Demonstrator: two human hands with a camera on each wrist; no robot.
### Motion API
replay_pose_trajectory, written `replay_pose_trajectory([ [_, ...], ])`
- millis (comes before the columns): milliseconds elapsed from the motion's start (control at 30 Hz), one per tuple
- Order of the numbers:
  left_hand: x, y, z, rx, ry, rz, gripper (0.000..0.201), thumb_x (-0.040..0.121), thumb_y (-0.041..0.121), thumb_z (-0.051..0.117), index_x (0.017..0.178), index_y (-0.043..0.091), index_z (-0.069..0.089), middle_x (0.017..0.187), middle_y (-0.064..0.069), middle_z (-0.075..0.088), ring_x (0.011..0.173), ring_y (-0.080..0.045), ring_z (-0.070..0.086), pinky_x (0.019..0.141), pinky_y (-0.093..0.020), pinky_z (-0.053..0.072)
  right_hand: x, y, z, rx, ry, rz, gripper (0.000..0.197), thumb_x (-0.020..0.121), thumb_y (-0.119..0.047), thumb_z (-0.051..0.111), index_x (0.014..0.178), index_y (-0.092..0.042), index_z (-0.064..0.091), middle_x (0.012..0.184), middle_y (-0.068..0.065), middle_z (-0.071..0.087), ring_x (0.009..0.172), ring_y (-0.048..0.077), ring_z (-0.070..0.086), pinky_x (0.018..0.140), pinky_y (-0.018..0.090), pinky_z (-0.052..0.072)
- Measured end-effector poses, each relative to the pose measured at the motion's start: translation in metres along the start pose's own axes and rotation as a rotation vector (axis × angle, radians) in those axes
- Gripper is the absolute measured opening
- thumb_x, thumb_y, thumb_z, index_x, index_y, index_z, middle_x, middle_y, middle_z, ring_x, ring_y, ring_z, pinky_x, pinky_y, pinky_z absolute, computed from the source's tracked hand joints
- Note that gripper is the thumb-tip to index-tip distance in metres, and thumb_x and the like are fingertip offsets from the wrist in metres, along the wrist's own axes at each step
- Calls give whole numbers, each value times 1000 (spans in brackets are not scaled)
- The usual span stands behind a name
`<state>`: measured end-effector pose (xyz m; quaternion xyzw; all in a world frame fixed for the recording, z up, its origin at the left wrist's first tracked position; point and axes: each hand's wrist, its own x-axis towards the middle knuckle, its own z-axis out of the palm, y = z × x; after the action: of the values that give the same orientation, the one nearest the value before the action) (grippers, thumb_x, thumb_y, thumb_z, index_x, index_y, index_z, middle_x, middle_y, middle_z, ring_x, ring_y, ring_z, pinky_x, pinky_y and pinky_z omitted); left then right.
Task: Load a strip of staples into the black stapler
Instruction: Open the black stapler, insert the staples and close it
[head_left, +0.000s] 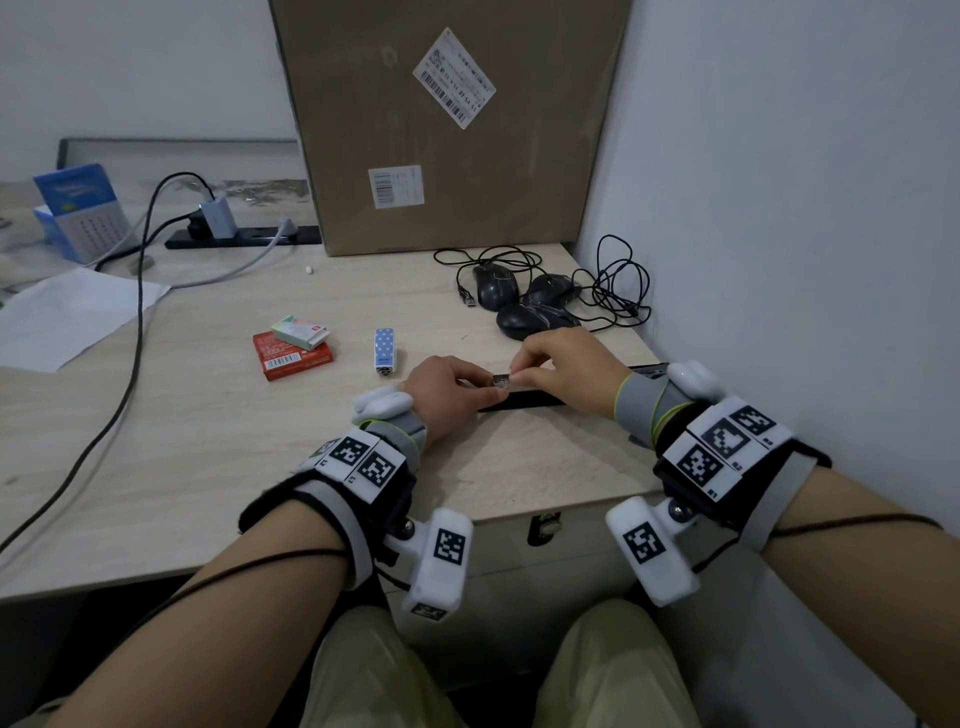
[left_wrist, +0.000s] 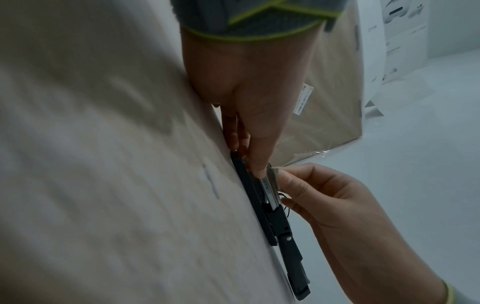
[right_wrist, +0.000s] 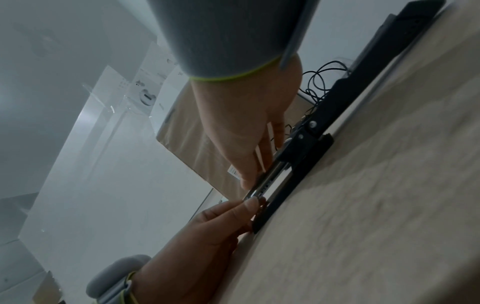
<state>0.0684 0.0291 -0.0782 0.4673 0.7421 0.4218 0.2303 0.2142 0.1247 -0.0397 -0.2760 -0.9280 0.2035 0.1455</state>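
Note:
The black stapler (head_left: 540, 399) lies opened out flat near the table's right front, its arm running toward the wall. In the wrist views its body (left_wrist: 285, 232) (right_wrist: 335, 98) shows a silvery magazine channel. A short silvery staple strip (head_left: 501, 381) (right_wrist: 267, 185) sits at the channel's front end. My left hand (head_left: 493, 388) (left_wrist: 246, 158) (right_wrist: 249, 207) grips the stapler's front end, thumb on top. My right hand (head_left: 519, 374) (left_wrist: 281, 181) (right_wrist: 254, 179) pinches the strip from above, over the channel. Where strip ends and channel begins is hard to tell.
A red staple box (head_left: 306, 364) with a small pale box (head_left: 301, 332) on it and a blue dotted mini stapler (head_left: 385, 349) lie left of my hands. Three black mice (head_left: 530, 306) with cables sit behind. A cardboard box (head_left: 441, 130) stands at the back, with the wall (head_left: 779, 208) close on the right.

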Motion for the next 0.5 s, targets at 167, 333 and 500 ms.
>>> replay_pose_trajectory([
  [167, 0, 1, 0, 2, 10, 6, 17, 66, 38, 79, 59, 35, 64, 66, 7, 65, 66, -14, 58, 73, -33, 51, -3, 2, 0, 112, 152, 11, 8, 83, -22, 68, 83, -14, 70, 80, -3, 69, 78, 14, 63, 75, 28, 50],
  [333, -1, 2, 0, -3, 9, 1, 18, 67, 36, 79, 58, 34, 64, 64, 8, 64, 65, -13, 57, 73, -33, 52, -2, 0, 1, 184, 207, 23, 6, 77, -17, 74, 79, -14, 71, 71, -8, 65, 68, 4, 59, 67, 11, 47],
  [500, -1, 1, 1, 9, 11, 0, 18, 67, 37, 78, 57, 36, 63, 64, 10, 63, 64, -12, 56, 74, -33, 52, -1, 0, 2, 204, 177, 63, 18, 72, -13, 78, 89, -10, 75, 82, 0, 72, 72, 3, 63, 69, 5, 46],
])
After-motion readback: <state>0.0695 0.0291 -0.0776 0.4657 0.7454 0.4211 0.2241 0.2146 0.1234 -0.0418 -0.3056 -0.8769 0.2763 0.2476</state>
